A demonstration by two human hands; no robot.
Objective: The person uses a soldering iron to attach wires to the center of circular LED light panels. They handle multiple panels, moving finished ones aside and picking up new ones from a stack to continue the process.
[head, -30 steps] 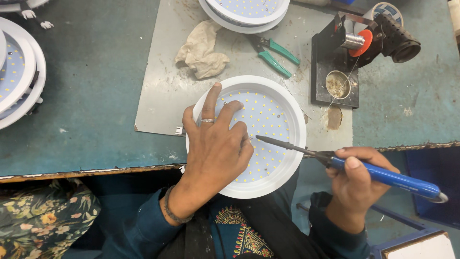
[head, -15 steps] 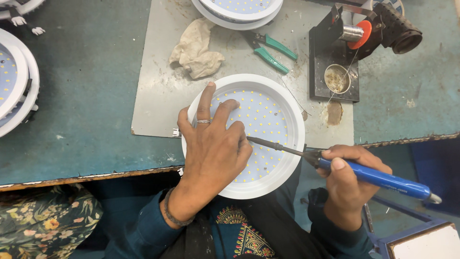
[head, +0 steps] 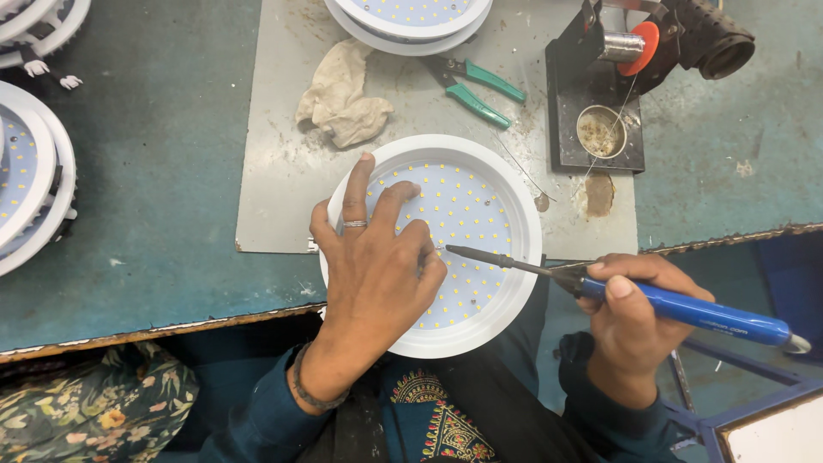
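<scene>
Resting flat on the grey metal sheet, the round white LED panel lies right in front of you, its near rim hanging past the worn edge of the green bench. Your left hand lies spread over the panel's left half, fingers open and pressing down, gripping nothing. Your right hand sits off the panel's right side, closed around the blue soldering iron. The iron's long axis runs nearly level from right to left, and its dark tip points in over the panel's right rim toward your left fingertips; whether it touches the board, you cannot tell from here. So the panel lies to the left of that grip, and your left hand is the nearer one.

Beyond the panel, a crumpled beige rag lies up and to the left, green-handled cutters straight behind, and a black iron stand with its solder spool and small tin up to the right. Another white panel sits at the far edge, and more are stacked well off to the left. Nothing stands between the tip and the board.
</scene>
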